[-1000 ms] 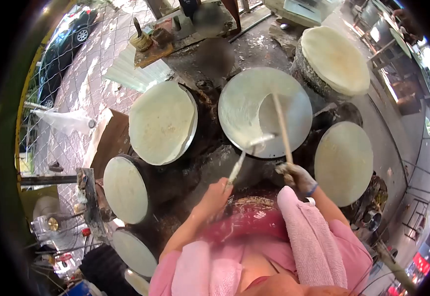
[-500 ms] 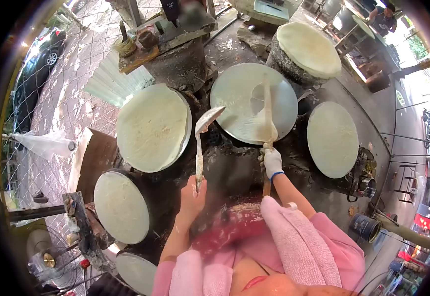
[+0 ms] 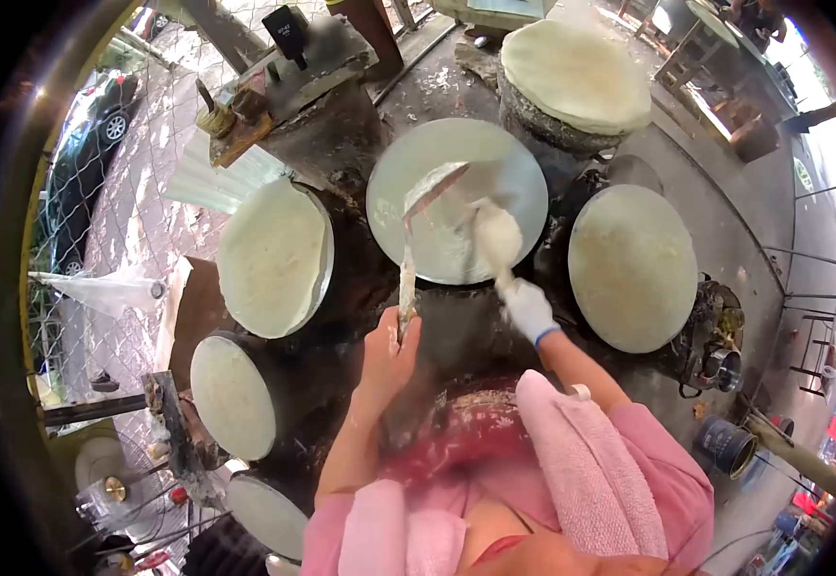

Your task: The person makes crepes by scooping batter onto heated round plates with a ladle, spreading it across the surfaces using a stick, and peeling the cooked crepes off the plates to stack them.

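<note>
In my left hand (image 3: 391,350) is the handle of a batter-coated ladle (image 3: 406,278); its bowl hangs over the left part of the middle round griddle (image 3: 389,182). My right hand (image 3: 529,309), in a white glove with a blue cuff, grips a wooden paddle (image 3: 497,240). Motion blurs the paddle's pale, rounded end above the griddle's right part. Wet white batter shows on the griddle between the two tools. Close to my body is a red basin (image 3: 466,432), smeared with batter and partly blurred.
Pale flat rounds cover a left griddle (image 3: 276,259), a lower-left griddle (image 3: 233,398) and a right griddle (image 3: 633,269). A stack of flat rounds (image 3: 576,77) sits at the back right. A wire fence and cardboard (image 3: 188,307) stand left; a dark can (image 3: 725,446) is at right.
The ladle has moved up and right, over the middle griddle. The paddle, earlier reaching to the griddle's far side, is now pulled nearer, with its end blurred. The view has shifted slightly.
</note>
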`<state>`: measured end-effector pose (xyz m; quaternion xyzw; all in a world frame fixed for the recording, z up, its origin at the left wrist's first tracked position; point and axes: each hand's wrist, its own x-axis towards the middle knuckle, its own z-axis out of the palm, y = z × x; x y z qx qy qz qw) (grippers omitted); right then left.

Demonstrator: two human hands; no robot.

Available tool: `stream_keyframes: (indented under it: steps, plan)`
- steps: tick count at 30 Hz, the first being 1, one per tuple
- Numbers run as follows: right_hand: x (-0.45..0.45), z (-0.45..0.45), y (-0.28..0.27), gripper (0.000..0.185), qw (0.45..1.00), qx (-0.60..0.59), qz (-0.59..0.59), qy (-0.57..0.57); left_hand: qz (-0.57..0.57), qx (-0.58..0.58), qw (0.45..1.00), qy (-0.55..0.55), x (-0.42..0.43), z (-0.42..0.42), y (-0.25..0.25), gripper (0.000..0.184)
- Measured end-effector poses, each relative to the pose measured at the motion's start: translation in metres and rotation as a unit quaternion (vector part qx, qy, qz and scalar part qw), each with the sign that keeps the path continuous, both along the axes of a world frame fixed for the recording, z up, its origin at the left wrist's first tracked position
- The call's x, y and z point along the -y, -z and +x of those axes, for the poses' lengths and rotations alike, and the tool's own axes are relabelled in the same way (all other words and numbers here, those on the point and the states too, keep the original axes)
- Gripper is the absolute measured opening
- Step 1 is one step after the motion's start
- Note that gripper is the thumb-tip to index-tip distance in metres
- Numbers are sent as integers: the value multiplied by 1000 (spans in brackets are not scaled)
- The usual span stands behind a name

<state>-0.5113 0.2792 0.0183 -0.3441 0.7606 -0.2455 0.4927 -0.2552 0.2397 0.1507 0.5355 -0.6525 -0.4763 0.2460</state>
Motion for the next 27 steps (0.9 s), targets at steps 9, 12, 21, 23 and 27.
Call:
stream_keyframes:
  steps: [9,12,21,23,27]
  plan:
    - [-1,-73,48,44,988,-147,-26,-26,-27,-16,999,6,14,-81,-14,11]
    - [-37,-49,40,53,986,-124,-51,-103,-65,-11,998,25,23,-97,-12,11]
    - [80,-114,50,66,955,-294,12,-28,-78,14,997,-8,26,-97,-8,12]
    - [129,-137,42,68,946,-323,-3,-36,-51,41,998,-27,15,-83,-6,14]
    - [210,-162,25,65,925,-372,-41,-65,-15,47,996,-71,-1,-62,25,12]
